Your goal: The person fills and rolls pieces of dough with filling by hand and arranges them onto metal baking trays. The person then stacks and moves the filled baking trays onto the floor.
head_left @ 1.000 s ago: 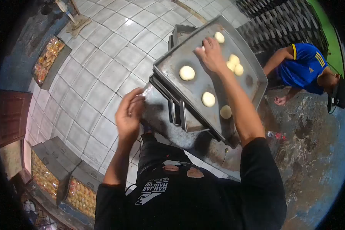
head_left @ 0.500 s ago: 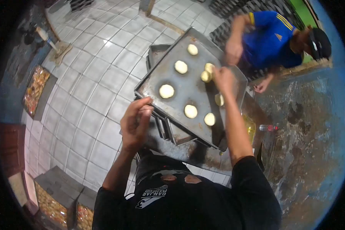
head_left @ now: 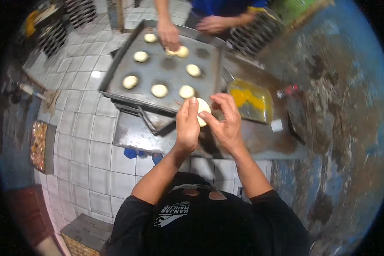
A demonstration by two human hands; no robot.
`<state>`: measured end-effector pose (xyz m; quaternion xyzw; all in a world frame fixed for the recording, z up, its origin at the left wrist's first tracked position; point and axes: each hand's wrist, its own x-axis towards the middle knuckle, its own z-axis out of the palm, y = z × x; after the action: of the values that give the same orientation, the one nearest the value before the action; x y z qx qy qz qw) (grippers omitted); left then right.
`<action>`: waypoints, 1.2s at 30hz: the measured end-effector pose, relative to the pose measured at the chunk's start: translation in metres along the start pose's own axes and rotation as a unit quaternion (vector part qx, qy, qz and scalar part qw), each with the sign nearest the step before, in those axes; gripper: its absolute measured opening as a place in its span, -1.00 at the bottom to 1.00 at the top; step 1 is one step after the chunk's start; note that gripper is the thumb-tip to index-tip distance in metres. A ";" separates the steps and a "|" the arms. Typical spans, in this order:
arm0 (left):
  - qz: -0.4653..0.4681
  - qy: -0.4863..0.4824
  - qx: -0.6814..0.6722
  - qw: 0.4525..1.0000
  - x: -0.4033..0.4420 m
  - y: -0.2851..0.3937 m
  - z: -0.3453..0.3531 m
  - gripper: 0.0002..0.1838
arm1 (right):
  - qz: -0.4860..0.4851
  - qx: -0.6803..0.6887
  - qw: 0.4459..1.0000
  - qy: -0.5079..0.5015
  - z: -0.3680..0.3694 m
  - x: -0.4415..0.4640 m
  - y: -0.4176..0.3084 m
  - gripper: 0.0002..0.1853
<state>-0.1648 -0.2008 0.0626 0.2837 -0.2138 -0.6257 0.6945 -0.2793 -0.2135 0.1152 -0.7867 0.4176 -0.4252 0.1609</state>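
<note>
A flattened round of pale dough [head_left: 204,112] is between my two hands, just off the near right corner of a metal tray [head_left: 111,74]. My left hand [head_left: 187,123] grips its left side, thumb on top. On its right side my right hand [head_left: 227,123] presses with the thumb, the other fingers curled above. Several dough pieces lie spaced on the tray, among them one [head_left: 186,91] just left of my hands and one [head_left: 159,90] further left. At the tray's far side a co-worker's hand [head_left: 170,36] touches dough beside another piece [head_left: 182,51].
Right of the tray, a clear container [head_left: 266,109] with yellow filling stands on the table [head_left: 286,145], near a bottle [head_left: 288,91] and a small white piece [head_left: 277,125]. More trays are stacked below the top one. The co-worker's other hand [head_left: 213,24] is at the back.
My right hand has left the tray and met my left hand around a dough round. The view has turned towards the table. The co-worker's hand now reaches onto the tray.
</note>
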 end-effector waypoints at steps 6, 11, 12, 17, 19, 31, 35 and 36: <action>-0.036 -0.004 0.169 0.985 -0.080 -0.116 0.067 -0.59 | 0.318 0.382 0.866 0.063 -0.077 -0.150 0.045 -0.72; -0.014 -0.093 0.355 0.930 -0.136 -0.194 0.074 -0.44 | 0.334 0.449 0.826 0.073 -0.149 -0.246 0.066 -0.66; -0.077 -0.081 0.275 0.955 -0.148 -0.210 0.073 -0.35 | 0.299 0.399 0.859 0.120 -0.153 -0.260 0.080 -0.68; -0.275 -0.105 0.462 0.837 -0.186 -0.286 -0.014 -0.58 | 0.197 -0.002 0.980 0.039 -0.119 -0.340 0.143 -0.71; -0.157 -0.168 0.450 0.863 -0.203 -0.296 -0.017 -0.69 | 0.089 -0.087 0.988 -0.093 -0.121 -0.336 0.132 -0.79; -0.325 -0.066 0.134 0.934 -0.030 -0.284 0.026 -0.35 | 0.249 -0.239 0.927 -0.149 -0.089 -0.289 0.358 -0.82; -0.337 -0.048 0.101 0.935 0.027 -0.269 0.031 -0.36 | 0.280 -0.010 0.946 -0.166 -0.118 -0.225 0.355 -0.80; -0.344 -0.050 0.118 0.930 0.041 -0.267 0.030 -0.35 | 0.287 -0.013 0.947 -0.142 -0.122 -0.208 0.368 -0.79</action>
<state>-0.3793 -0.2602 -0.0940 0.3879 -0.2101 -0.8100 0.3865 -0.6291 -0.2568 -0.1479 -0.6875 0.6042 -0.2397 0.3239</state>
